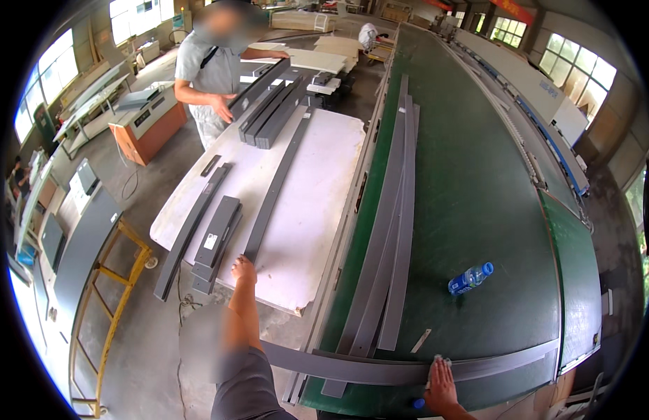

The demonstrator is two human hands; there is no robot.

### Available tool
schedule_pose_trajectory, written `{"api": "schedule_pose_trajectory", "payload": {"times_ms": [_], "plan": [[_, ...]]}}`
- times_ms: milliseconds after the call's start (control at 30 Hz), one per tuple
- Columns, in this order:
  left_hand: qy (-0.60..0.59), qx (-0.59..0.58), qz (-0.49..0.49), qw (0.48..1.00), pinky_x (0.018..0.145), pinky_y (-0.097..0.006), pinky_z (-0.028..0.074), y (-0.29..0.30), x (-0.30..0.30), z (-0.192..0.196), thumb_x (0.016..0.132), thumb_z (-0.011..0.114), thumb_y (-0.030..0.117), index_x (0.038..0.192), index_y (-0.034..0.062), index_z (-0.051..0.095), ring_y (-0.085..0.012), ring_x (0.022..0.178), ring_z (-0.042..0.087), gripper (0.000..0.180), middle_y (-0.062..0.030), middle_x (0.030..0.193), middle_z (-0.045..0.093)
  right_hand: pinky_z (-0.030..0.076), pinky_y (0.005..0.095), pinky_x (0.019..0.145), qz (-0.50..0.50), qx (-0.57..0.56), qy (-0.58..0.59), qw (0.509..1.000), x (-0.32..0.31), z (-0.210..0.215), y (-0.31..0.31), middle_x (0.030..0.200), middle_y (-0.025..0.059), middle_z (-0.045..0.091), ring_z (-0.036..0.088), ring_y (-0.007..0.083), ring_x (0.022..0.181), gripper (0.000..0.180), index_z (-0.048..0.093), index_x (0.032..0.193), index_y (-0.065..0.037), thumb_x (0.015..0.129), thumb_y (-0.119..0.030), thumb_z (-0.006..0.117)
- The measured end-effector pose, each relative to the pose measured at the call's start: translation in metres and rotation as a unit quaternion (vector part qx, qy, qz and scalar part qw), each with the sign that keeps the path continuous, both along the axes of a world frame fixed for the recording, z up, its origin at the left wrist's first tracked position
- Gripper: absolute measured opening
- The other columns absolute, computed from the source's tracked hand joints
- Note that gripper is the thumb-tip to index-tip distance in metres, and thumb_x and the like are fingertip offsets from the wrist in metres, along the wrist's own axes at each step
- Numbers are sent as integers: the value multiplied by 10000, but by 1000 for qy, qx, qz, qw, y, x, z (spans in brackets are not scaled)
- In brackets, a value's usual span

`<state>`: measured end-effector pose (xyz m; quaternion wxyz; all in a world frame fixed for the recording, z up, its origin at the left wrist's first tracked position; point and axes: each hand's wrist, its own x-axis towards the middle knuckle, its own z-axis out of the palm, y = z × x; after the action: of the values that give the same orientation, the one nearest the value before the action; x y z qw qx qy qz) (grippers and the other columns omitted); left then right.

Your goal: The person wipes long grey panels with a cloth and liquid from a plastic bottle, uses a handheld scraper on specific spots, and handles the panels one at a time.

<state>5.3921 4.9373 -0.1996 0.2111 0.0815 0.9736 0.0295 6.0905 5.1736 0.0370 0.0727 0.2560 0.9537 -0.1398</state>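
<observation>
My left hand (244, 269) reaches out to a pale-topped table and is closed on the near end of a long, narrow grey board (279, 182) lying there. Over the green conveyor belt, my right hand (442, 388) presses a crumpled whitish cloth (442, 361), partly hidden by the fingers, against another long grey board (499, 365). That board lies crosswise along the near end of the belt. Beyond it, several long grey boards (391, 231) lie lengthwise on the belt, some overlapping. Left of my left hand, a short stack of grey boards (218, 234) rests on the table.
A co-worker (212, 77) at the table's far left handles a grey board beside a stack of boards (272, 115). A blue-labelled bottle (470, 279) stands on the belt (478, 189). A yellow-framed cart (104, 315) is at left; an orange cabinet (149, 129) stands farther back.
</observation>
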Motion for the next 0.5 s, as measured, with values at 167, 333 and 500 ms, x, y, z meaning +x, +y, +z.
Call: {"api": "schedule_pose_trajectory", "payload": {"times_ms": [167, 333, 500], "plan": [[-47, 75, 7, 996, 1006, -452, 600, 0, -7, 31, 721, 887, 259, 1501, -82, 433, -427, 1211, 680, 965, -241, 1458, 594, 215, 544, 1337, -60, -19, 6, 998, 37, 2, 23, 1687, 373, 286, 247, 529, 1597, 862, 283, 1600, 137, 814, -42, 587], [-121, 403, 68, 905, 778, -421, 580, 50, 39, 131, 728, 904, 288, 1110, -77, 658, -270, 916, 730, 583, -143, 943, 727, 226, 547, 1332, -130, -1, 39, 991, 60, -23, 13, 1694, 359, 291, 254, 526, 1596, 809, 304, 1595, 131, 843, -12, 565], [-19, 472, -2, 881, 752, -461, 568, 10, 81, 208, 768, 876, 274, 1077, -71, 644, -318, 809, 702, 518, -194, 909, 724, 213, 535, 1337, -120, -36, 67, 990, 45, -28, 21, 1707, 339, 282, 245, 505, 1605, 789, 317, 1595, 120, 870, -34, 587]]}}
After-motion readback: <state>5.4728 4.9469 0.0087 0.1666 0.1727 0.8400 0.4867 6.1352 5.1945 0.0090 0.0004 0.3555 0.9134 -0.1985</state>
